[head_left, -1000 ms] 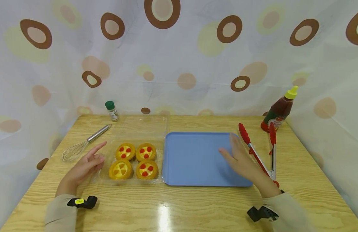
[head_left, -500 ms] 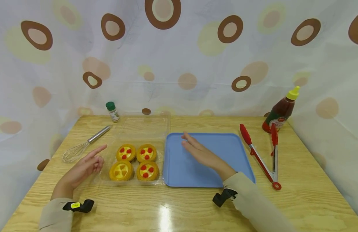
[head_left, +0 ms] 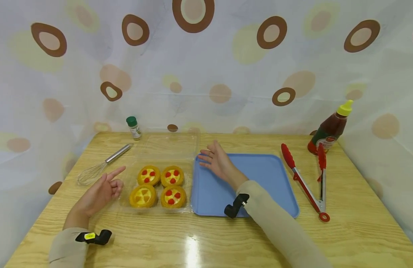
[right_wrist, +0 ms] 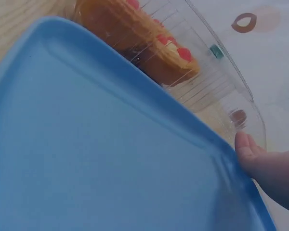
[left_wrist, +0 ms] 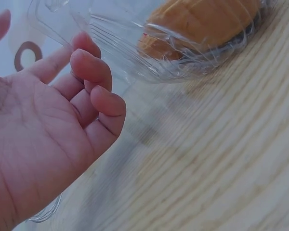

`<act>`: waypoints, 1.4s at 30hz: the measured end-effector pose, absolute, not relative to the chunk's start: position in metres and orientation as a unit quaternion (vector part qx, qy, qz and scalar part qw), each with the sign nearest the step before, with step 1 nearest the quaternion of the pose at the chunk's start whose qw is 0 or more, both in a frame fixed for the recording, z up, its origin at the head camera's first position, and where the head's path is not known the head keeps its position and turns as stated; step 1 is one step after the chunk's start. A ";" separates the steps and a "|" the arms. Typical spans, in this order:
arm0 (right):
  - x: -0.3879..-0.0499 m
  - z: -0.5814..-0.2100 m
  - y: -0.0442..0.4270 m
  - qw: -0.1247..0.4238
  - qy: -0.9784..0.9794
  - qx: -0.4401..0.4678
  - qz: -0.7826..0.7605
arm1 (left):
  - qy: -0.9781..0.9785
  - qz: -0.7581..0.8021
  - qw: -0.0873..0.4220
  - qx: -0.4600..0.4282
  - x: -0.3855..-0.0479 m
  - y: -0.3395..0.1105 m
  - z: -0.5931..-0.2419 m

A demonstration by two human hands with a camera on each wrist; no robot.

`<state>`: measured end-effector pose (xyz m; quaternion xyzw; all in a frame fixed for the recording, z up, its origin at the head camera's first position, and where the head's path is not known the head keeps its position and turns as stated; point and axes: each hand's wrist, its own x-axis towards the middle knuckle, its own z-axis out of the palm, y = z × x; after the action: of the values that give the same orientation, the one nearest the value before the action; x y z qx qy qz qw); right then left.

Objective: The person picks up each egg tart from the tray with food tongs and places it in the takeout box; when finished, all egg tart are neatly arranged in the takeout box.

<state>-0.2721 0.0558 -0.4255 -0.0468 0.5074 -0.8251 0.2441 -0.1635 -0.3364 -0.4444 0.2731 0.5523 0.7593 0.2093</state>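
Observation:
Several round tarts (head_left: 173, 197) sit in a clear plastic box (head_left: 153, 210) whose lid (head_left: 173, 144) is folded back. Most carry red toppings; the front left one has yellowish-brown wedges. Just left of the box is my left hand (head_left: 101, 193), index finger extended and the others loosely curled, holding nothing. In the left wrist view, that hand (left_wrist: 43, 125) is apart from the box. My right hand (head_left: 223, 163) hovers over the left part of a blue tray (head_left: 260, 175), fingers spread and holding nothing. The right wrist view shows its fingertips (right_wrist: 243, 149) by the tray's edge; contact is unclear.
A whisk (head_left: 106, 163) lies at the left, with a green-capped spice jar (head_left: 134, 128) behind it. Red-tipped tongs (head_left: 307, 186) lie spread to the right of the tray. A sauce bottle (head_left: 330, 128) stands behind them. A patterned curtain (head_left: 220, 56) borders the table.
My right hand has travelled left across the tray, from its right side to its left part near the box. The left hand has hardly moved. The head view has shifted slightly.

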 end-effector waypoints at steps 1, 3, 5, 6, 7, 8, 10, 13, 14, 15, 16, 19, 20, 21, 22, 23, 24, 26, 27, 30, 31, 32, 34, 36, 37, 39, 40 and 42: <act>-0.273 -0.426 0.056 0.243 0.496 -0.040 -0.833 | 0.554 0.759 0.209 0.270 -0.164 -0.336 -0.445; -0.275 -0.426 0.055 0.242 0.478 -0.028 -0.844 | 0.554 0.761 0.207 0.267 -0.164 -0.336 -0.446; -0.277 -0.426 0.055 0.243 0.463 -0.017 -0.852 | 0.552 0.764 0.208 0.262 -0.164 -0.335 -0.446; -0.277 -0.425 0.055 0.243 0.456 -0.013 -0.856 | 0.549 0.766 0.208 0.262 -0.164 -0.334 -0.447; -0.278 -0.424 0.056 0.244 0.451 -0.010 -0.858 | 0.546 0.768 0.209 0.262 -0.164 -0.334 -0.447; -0.278 -0.424 0.056 0.246 0.446 -0.009 -0.860 | 0.545 0.769 0.210 0.261 -0.164 -0.334 -0.447; -0.279 -0.423 0.057 0.249 0.442 -0.008 -0.862 | 0.545 0.770 0.211 0.257 -0.164 -0.333 -0.447; -0.281 -0.422 0.059 0.250 0.437 -0.013 -0.864 | 0.544 0.770 0.211 0.259 -0.165 -0.333 -0.447; -0.281 -0.422 0.059 0.250 0.435 -0.015 -0.865 | 0.542 0.770 0.212 0.261 -0.165 -0.332 -0.447; -0.282 -0.421 0.059 0.248 0.433 -0.016 -0.866 | 0.537 0.772 0.213 0.265 -0.165 -0.332 -0.447; -0.282 -0.421 0.059 0.248 0.432 -0.018 -0.867 | 0.531 0.774 0.215 0.270 -0.165 -0.332 -0.447; -0.284 -0.419 0.058 0.249 0.429 -0.021 -0.868 | 0.509 0.782 0.224 0.281 -0.166 -0.332 -0.447; -0.284 -0.419 0.058 0.250 0.428 -0.022 -0.868 | 0.504 0.784 0.226 0.283 -0.166 -0.333 -0.447; -0.285 -0.418 0.058 0.251 0.428 -0.024 -0.868 | 0.499 0.786 0.229 0.283 -0.166 -0.333 -0.447; -0.285 -0.417 0.057 0.251 0.428 -0.026 -0.868 | 0.498 0.787 0.230 0.283 -0.166 -0.333 -0.448; -0.286 -0.416 0.057 0.251 0.428 -0.028 -0.868 | 0.496 0.788 0.230 0.283 -0.166 -0.333 -0.448; -0.286 -0.415 0.056 0.249 0.430 -0.031 -0.867 | 0.497 0.788 0.230 0.282 -0.166 -0.333 -0.448; -0.287 -0.412 0.054 0.244 0.438 -0.040 -0.864 | 0.499 0.788 0.230 0.279 -0.165 -0.333 -0.448; -0.287 -0.411 0.053 0.240 0.444 -0.046 -0.862 | 0.500 0.788 0.229 0.277 -0.165 -0.333 -0.448; -0.286 -0.406 0.050 0.229 0.462 -0.068 -0.854 | 0.501 0.789 0.227 0.273 -0.165 -0.334 -0.448; -0.285 -0.405 0.048 0.225 0.469 -0.076 -0.851 | 0.501 0.789 0.227 0.272 -0.164 -0.334 -0.448; -0.283 -0.403 0.047 0.221 0.474 -0.084 -0.848 | 0.499 0.790 0.227 0.273 -0.164 -0.334 -0.448; -0.280 -0.401 0.045 0.214 0.481 -0.095 -0.845 | 0.497 0.793 0.228 0.270 -0.163 -0.334 -0.448; -0.277 -0.399 0.043 0.207 0.487 -0.102 -0.842 | 0.496 0.794 0.228 0.267 -0.162 -0.335 -0.447; -0.275 -0.398 0.042 0.204 0.490 -0.104 -0.841 | 0.497 0.794 0.228 0.266 -0.161 -0.335 -0.447; -0.271 -0.396 0.042 0.200 0.493 -0.111 -0.839 | 0.501 0.794 0.229 0.258 -0.160 -0.336 -0.445; -0.269 -0.395 0.041 0.198 0.495 -0.115 -0.838 | 0.502 0.794 0.230 0.255 -0.159 -0.336 -0.445; -0.265 -0.394 0.042 0.198 0.501 -0.124 -0.833 | 0.500 0.797 0.234 0.245 -0.157 -0.337 -0.443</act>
<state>-0.2648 0.0415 -0.3942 -0.1244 0.5008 -0.8334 0.1979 -0.1572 -0.3373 -0.4429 0.2450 0.5004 0.7968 0.2338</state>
